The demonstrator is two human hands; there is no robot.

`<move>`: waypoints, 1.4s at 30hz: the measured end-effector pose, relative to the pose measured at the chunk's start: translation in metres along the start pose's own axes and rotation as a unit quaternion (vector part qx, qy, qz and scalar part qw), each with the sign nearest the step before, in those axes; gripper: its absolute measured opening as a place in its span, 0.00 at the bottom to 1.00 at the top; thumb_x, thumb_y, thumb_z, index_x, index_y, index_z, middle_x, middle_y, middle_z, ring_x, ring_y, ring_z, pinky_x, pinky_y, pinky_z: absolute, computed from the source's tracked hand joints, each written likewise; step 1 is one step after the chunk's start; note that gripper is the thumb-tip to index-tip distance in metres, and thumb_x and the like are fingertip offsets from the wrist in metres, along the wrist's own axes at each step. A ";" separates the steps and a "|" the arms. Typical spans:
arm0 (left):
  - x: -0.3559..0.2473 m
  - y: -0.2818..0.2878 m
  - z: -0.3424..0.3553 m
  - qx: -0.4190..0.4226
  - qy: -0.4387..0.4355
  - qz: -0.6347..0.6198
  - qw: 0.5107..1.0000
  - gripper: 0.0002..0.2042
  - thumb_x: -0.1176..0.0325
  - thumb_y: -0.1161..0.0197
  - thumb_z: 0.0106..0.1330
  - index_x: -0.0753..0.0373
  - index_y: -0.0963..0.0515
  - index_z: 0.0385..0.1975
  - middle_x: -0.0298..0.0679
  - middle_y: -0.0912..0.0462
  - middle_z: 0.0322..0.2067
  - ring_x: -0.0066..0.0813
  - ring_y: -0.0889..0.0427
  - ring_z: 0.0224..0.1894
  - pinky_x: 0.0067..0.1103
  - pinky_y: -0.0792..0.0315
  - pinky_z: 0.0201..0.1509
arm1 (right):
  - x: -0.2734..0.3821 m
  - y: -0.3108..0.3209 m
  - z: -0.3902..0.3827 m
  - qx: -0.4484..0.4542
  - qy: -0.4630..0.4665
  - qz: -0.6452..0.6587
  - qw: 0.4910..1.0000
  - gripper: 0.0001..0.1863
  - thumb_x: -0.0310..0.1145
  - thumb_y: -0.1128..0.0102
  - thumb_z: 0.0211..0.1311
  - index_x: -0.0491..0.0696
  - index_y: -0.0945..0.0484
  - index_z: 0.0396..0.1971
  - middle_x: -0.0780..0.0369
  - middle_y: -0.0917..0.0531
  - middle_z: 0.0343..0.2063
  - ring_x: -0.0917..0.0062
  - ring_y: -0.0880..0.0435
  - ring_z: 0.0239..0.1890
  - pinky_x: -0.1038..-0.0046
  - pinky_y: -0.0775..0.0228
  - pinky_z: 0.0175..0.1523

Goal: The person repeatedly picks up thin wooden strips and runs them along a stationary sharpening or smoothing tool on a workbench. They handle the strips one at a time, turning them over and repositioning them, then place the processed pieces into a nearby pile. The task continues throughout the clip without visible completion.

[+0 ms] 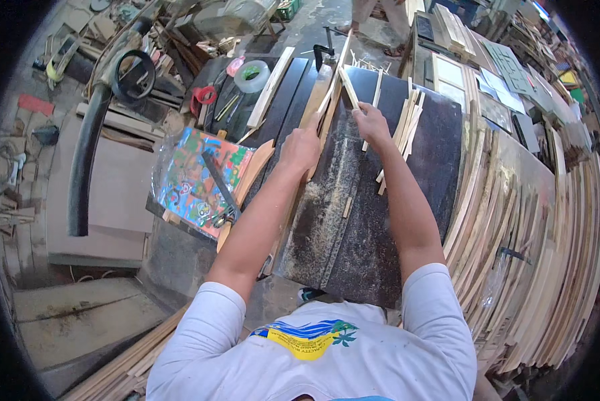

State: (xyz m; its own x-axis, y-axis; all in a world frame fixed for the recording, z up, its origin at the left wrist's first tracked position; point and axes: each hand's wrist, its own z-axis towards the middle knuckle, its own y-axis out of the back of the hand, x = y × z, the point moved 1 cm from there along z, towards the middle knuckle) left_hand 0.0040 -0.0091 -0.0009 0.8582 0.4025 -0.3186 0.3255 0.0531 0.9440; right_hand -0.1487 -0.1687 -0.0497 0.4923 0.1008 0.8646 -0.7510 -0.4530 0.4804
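Observation:
My right hand [373, 125] is closed on the near end of a pale wooden strip [348, 88], which points away and slightly left over the dark saw table [313, 244]. To its left, my left hand [301, 148] rests by a long wooden board [318, 90] running lengthwise along the table. Its fingers are closed around a thin wooden strip [326, 100], though the grip is partly hidden by the back of the hand. A black clamp [324, 50] sits at the board's far end. Sawdust and a small wood offcut [348, 207] lie nearer to me.
Thin strips [407, 127] lie right of my right hand. On the left are a colourful plastic-covered sheet [203, 177] with a metal square [221, 184], clear tape [252, 76] and red tape [204, 95]. Long stacked slats [520, 267] fill the right side. Another person [380, 17] stands beyond the table.

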 end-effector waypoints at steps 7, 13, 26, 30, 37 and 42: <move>-0.042 0.028 -0.051 -0.042 -0.068 -0.122 0.989 0.29 0.72 0.45 0.73 0.57 0.38 0.75 0.65 0.15 0.38 0.66 0.14 0.42 0.52 0.23 0.48 | -0.049 0.024 -0.088 -0.134 -0.051 0.038 0.989 0.25 0.48 0.40 0.71 0.42 0.20 0.56 0.47 0.13 0.48 0.48 0.15 0.53 0.57 0.25 0.58; -0.039 0.001 -0.177 0.034 -0.070 -0.299 0.951 0.27 0.71 0.47 0.74 0.61 0.36 0.74 0.59 0.14 0.35 0.62 0.14 0.38 0.43 0.22 0.44 | -0.122 0.055 -0.240 -0.255 -0.102 -0.093 0.957 0.22 0.45 0.36 0.69 0.44 0.21 0.53 0.50 0.16 0.50 0.50 0.17 0.53 0.52 0.25 0.58; -0.020 -0.051 -0.382 0.199 -0.023 -0.420 0.885 0.18 0.68 0.36 0.71 0.65 0.27 0.58 0.37 0.18 0.29 0.22 0.19 0.21 0.23 0.24 0.24 | -0.127 0.034 -0.452 -0.327 0.016 -0.174 0.929 0.16 0.36 0.32 0.63 0.44 0.16 0.48 0.53 0.17 0.47 0.54 0.19 0.52 0.56 0.27 0.60; -0.010 -0.069 -0.425 0.215 -0.011 -0.441 0.871 0.18 0.69 0.35 0.69 0.65 0.26 0.57 0.36 0.19 0.29 0.22 0.20 0.21 0.23 0.25 0.24 | -0.127 0.008 -0.550 -0.326 0.010 -0.131 0.936 0.14 0.32 0.33 0.62 0.42 0.16 0.46 0.52 0.16 0.44 0.55 0.17 0.51 0.58 0.25 0.59; -0.011 -0.100 -0.474 0.231 -0.029 -0.414 0.880 0.17 0.68 0.35 0.66 0.66 0.18 0.53 0.34 0.17 0.29 0.20 0.20 0.30 0.24 0.25 0.35 | -0.171 0.096 -0.614 -0.451 -0.073 -0.204 0.866 0.14 0.34 0.36 0.67 0.43 0.16 0.48 0.52 0.17 0.44 0.52 0.19 0.51 0.57 0.26 0.59; -0.033 -0.115 -0.469 0.247 -0.034 -0.427 0.869 0.18 0.67 0.35 0.66 0.66 0.18 0.55 0.33 0.16 0.32 0.19 0.20 0.33 0.22 0.25 0.40 | -0.216 0.171 -0.561 -0.465 -0.155 -0.320 0.811 0.18 0.34 0.37 0.67 0.47 0.20 0.55 0.49 0.19 0.48 0.51 0.20 0.53 0.53 0.26 0.59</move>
State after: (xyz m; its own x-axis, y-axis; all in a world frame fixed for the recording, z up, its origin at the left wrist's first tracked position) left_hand -0.2478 0.4005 -0.0588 0.2362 0.3533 -0.9052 0.9716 -0.0994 0.2147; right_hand -0.6304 0.2294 -0.0721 0.8909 -0.2409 0.3850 -0.2341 0.4827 0.8439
